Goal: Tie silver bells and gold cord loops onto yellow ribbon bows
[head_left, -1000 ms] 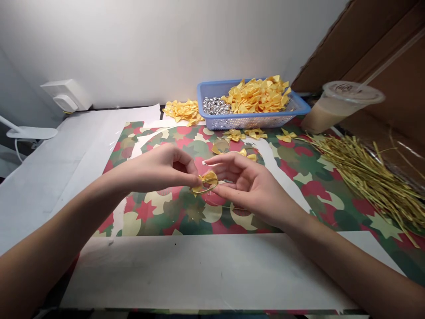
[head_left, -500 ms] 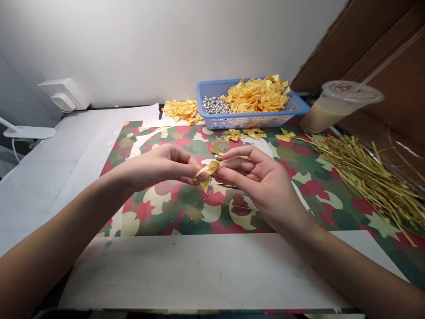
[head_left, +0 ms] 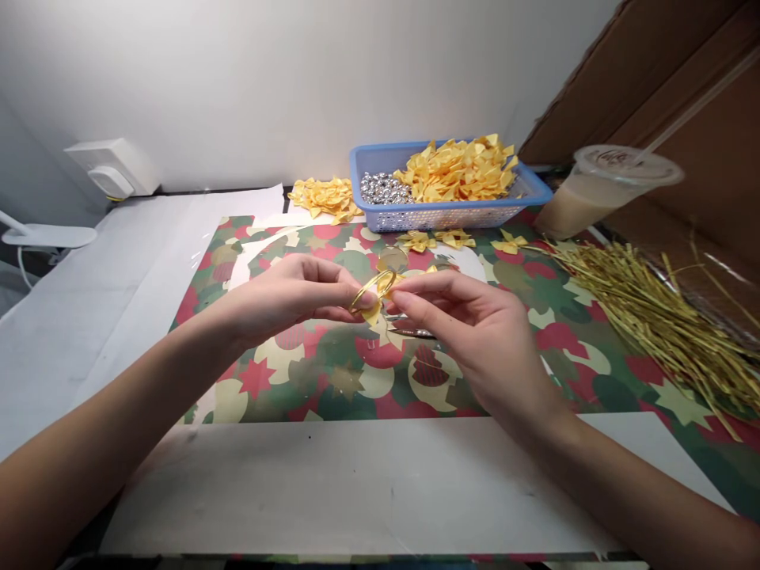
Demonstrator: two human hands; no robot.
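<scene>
The left hand is pinching a yellow bow with a gold wire loop at the centre of the frame. The right hand is bringing its thumb and fingertips close to the bow's right side; whether they are gripping it, I cannot tell. Below those fingers a slim metal tool is lying partly hidden on the patterned sheet, and a white sheet is covering the bottom of the frame. Beyond the hands, loose bows are lying before a blue basket, which is holding silver beads and a yellow heap; another pile is sitting at its left. At right, golden stalks are spreading below a drink cup and cardboard. A white box is standing out at upper left.
</scene>
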